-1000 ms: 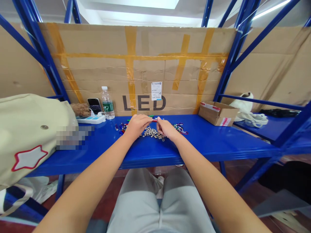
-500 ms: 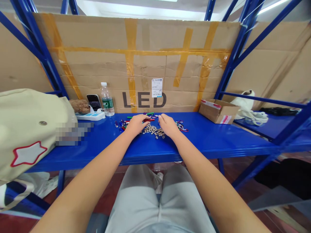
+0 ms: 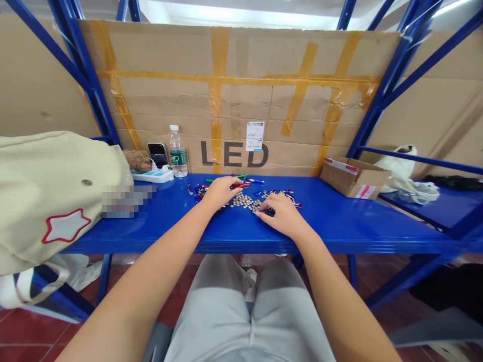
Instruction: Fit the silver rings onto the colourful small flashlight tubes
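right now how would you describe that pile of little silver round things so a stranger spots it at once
On the blue steel shelf, below the cardboard sheet printed LED, look between the left hand and right hand. The heap of small silver discs lies there, plain metal beside the coloured carabiner clips.

A blue steel shelf (image 3: 362, 226) bears metal discs (image 3: 244, 202) and carabiners (image 3: 279, 193).
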`<control>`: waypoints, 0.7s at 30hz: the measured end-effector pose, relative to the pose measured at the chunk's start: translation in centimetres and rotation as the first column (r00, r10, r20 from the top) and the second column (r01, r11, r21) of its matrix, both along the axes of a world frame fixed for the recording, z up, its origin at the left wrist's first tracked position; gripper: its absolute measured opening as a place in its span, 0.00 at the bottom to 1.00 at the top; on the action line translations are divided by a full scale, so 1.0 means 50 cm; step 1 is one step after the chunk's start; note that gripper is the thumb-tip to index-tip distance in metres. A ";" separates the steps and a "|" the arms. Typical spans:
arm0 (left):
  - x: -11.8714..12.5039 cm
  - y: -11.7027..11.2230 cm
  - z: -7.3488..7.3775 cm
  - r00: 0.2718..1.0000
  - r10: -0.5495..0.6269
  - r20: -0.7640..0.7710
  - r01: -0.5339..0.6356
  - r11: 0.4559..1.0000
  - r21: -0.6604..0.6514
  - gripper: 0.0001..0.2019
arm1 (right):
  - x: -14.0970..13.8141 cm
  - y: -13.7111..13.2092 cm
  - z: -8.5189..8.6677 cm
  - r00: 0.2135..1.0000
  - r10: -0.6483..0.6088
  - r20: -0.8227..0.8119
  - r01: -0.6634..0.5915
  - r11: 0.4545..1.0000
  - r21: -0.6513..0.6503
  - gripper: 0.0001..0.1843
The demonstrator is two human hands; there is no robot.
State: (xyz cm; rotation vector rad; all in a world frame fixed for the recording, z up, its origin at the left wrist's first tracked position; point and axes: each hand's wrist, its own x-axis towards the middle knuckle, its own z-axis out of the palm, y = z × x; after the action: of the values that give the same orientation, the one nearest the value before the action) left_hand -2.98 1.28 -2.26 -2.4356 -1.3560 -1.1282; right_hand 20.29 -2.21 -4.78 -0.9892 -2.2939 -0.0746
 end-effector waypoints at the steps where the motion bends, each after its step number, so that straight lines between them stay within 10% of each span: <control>1: 0.000 -0.001 0.000 1.000 0.003 0.001 -0.003 1.000 -0.004 0.10 | 0.003 0.002 -0.002 1.000 0.001 -0.001 -0.001 1.000 -0.021 0.05; 14: 0.012 -0.013 0.004 0.981 -0.191 -0.040 0.185 0.975 -0.122 0.09 | 0.024 -0.004 0.007 0.970 -0.227 0.091 0.229 0.973 -0.010 0.14; 21: 0.022 -0.022 0.006 0.958 -0.265 0.109 0.280 0.945 -0.167 0.09 | -0.042 0.050 0.052 0.868 -0.202 -0.454 0.125 0.973 -0.194 0.18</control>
State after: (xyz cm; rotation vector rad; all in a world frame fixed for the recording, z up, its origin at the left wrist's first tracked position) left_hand -1.86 0.19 -1.97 -2.8074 -1.2185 -1.2288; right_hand 18.18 0.28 -2.20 -1.1390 -1.7843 0.2585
